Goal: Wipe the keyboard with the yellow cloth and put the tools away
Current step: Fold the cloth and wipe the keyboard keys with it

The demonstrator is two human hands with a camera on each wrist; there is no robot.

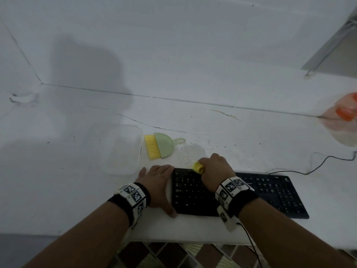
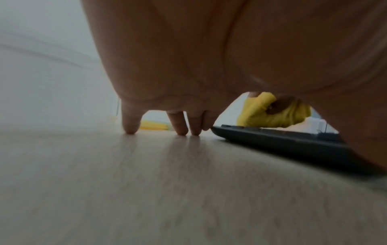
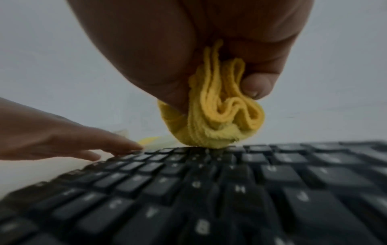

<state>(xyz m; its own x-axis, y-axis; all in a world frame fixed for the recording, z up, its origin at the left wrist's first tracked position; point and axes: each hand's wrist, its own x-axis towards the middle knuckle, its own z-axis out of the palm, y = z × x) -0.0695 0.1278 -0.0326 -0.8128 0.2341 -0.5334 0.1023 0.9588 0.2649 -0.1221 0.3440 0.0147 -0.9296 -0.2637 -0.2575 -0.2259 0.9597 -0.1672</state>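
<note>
A black keyboard (image 1: 270, 192) lies near the table's front edge. My right hand (image 1: 214, 169) grips a bunched yellow cloth (image 1: 198, 167) and presses it onto the keys at the keyboard's far edge; in the right wrist view the cloth (image 3: 217, 119) touches the top key row of the keyboard (image 3: 209, 190). My left hand (image 1: 158, 180) lies flat and open against the keyboard's left end, its fingertips (image 2: 180, 127) on the table beside the keyboard (image 2: 282, 142). A green brush with yellow bristles (image 1: 159, 145) lies beyond my hands.
A clear plastic container (image 1: 123, 149) stands left of the brush. The keyboard's cable (image 1: 318, 163) runs off to the right. An orange and clear plastic thing (image 1: 345, 117) sits at the right edge. The white table (image 1: 193, 55) stretches far back.
</note>
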